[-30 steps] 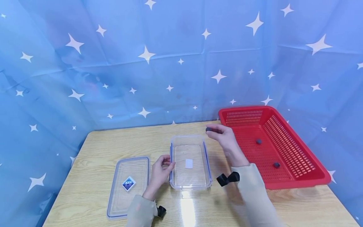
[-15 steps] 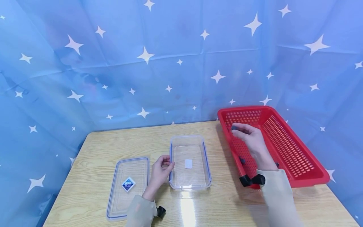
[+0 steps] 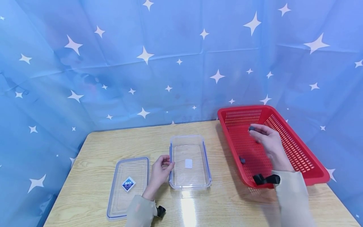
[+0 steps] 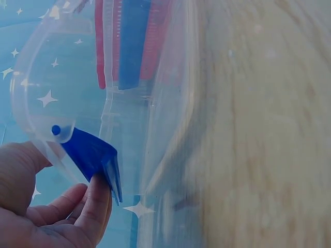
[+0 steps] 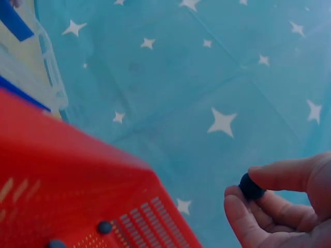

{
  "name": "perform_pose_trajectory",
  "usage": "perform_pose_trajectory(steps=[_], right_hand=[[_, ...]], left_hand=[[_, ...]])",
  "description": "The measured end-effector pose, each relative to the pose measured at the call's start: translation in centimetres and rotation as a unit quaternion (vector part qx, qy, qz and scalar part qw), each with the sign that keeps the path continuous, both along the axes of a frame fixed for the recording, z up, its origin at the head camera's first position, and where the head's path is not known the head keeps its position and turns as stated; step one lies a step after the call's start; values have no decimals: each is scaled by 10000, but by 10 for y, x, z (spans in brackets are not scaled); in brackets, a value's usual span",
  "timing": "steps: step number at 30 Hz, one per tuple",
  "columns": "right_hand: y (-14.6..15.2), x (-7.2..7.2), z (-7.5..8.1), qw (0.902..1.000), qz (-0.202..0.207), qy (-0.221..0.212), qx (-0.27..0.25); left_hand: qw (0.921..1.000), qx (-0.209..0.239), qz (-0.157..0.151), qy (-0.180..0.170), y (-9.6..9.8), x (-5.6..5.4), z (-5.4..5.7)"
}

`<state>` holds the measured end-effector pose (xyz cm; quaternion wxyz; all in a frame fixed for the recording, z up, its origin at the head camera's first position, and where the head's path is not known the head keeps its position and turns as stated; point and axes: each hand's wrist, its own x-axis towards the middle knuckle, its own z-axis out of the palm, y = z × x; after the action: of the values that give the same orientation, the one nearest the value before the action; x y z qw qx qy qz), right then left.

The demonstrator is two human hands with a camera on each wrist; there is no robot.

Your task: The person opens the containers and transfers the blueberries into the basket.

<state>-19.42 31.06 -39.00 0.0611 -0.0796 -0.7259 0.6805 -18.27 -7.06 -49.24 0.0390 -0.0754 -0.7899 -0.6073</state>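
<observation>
My right hand (image 3: 269,142) pinches a small, dark, round blueberry (image 5: 251,186) between thumb and fingertips, above the red plastic basket (image 3: 236,151). More of these dark berries lie on the basket floor, one blueberry (image 3: 242,160) near its left side; another blueberry (image 5: 105,227) shows in the right wrist view. My left hand (image 3: 162,168) grips the left side of a clear plastic food container (image 3: 190,186). In the left wrist view, the thumb is over the rim and the fingers press against a blue latch flap (image 4: 93,157). A white label lies at the container's bottom.
A clear lid (image 3: 119,201) with a blue seal and a BXH sticker (image 3: 129,184) lies flat left of the container. All of it stands on a wooden table (image 3: 96,151). Behind hangs a blue curtain (image 3: 119,72) with white stars.
My right hand has moved right with the blueberry, from beside the container's far right corner to over the red basket. My left hand has stayed on the container.
</observation>
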Motion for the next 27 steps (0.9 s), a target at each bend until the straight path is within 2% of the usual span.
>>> perform_pose_trajectory(steps=[4,6,12,18,27], right_hand=[[8,-1,-4,9989,-66,19,-460],[11,-1,-6,9979,-107,-6,-643],[19,1,-10,9980,-116,-219,-584],[24,0,-13,9964,-253,-275,-763],[27,2,-13,9963,-415,-228,-722]], left_hand=[[10000,-21,3,-23,-3,-7,-15],[10000,-40,1,-51,-4,-7,-14],[10000,-41,34,-81,-4,-6,-13],[10000,-14,25,-51,-4,-6,-14],[10000,-60,13,-55,-4,-6,-13]])
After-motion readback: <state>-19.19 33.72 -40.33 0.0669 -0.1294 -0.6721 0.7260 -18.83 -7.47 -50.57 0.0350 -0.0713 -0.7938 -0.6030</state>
